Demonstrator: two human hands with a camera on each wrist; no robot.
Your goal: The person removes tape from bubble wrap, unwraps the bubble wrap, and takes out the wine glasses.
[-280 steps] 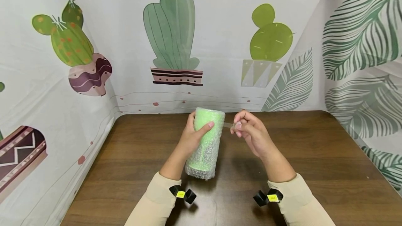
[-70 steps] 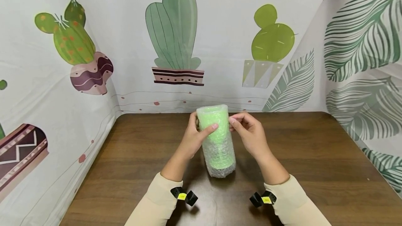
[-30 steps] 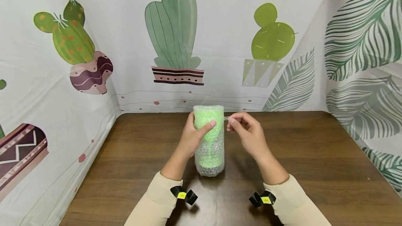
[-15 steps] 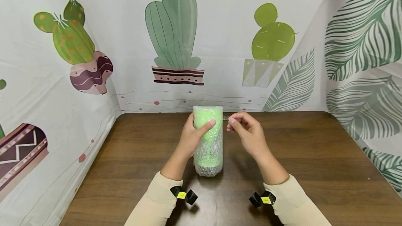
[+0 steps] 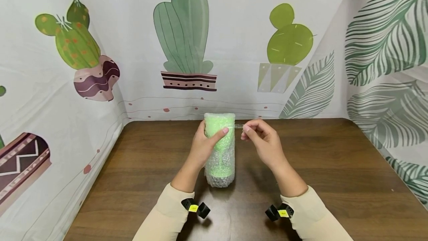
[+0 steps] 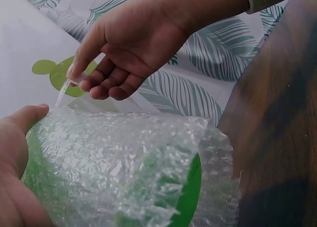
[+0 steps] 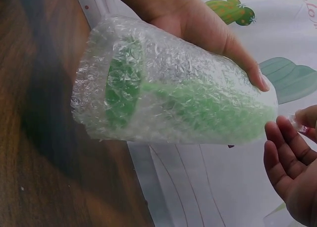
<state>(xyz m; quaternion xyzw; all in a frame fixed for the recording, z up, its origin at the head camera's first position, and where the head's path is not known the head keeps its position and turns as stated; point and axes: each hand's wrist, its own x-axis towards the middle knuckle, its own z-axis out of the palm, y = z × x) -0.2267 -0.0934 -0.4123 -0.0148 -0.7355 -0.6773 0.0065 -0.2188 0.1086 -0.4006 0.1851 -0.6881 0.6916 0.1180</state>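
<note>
Clear bubble wrap is rolled round a green stemmed goblet, whose round foot, stem and bowl show through the layers. My left hand grips this bundle from its left side, thumb across the front near the top, with the other fingers mostly hidden behind. It stands nearly upright over the table. At the upper right, my right hand pinches the end of a clear strip of tape between thumb and forefinger. In the left wrist view the tape runs taut from the wrap to the fingertips.
A brown wooden table lies beneath both hands. Behind and at the sides hang white cloths printed with cacti and leaves. A black camera sits on the left wrist and another on the right.
The bundle has turned and shifted slightly left, away from the right hand, and more tape shows between them. Earlier, at 2.3 seconds ago, the right fingers were right beside the wrap.
</note>
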